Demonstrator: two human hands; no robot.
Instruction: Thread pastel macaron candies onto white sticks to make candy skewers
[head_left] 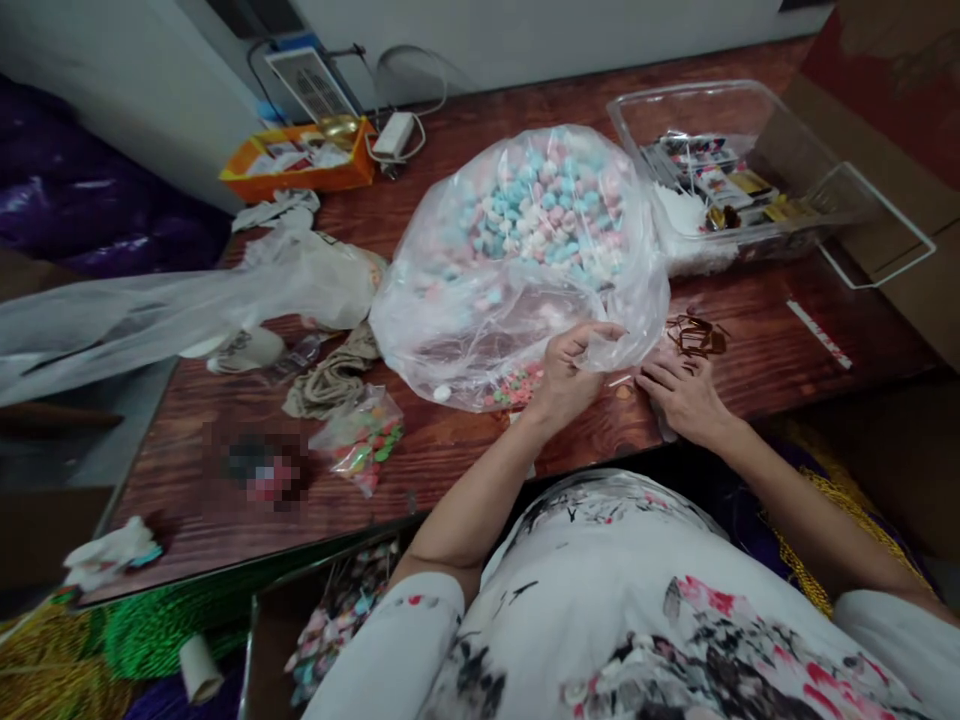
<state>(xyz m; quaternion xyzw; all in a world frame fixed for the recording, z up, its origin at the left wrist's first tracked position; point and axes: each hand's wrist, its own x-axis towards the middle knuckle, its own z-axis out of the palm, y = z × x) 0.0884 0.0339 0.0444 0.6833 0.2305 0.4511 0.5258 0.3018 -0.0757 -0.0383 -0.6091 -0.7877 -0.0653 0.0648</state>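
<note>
Plenty of balls (pixel 555 205) fill the bag (pixel 517 285) midway along the table (pixel 442 455), so much seems left, as the left hand (pixel 562 375) pinches its plastic near the front edge and the right hand (pixel 688 400) half curls, its hold unclear to me.

This looks like a small workshop for piecework: a wood-grained tabletop (pixel 180 440) carries parts in bulk — a big clear bag (pixel 559 200) of pastel pieces and a see-through tub (pixel 697 88) of small packets. Below it lie thick bundles of shiny green strands (pixel 157 630) and a box (pixel 253 650) packed with small colourful pieces — while glossy purple sacks (pixel 97 200) crowd the wall.
</note>
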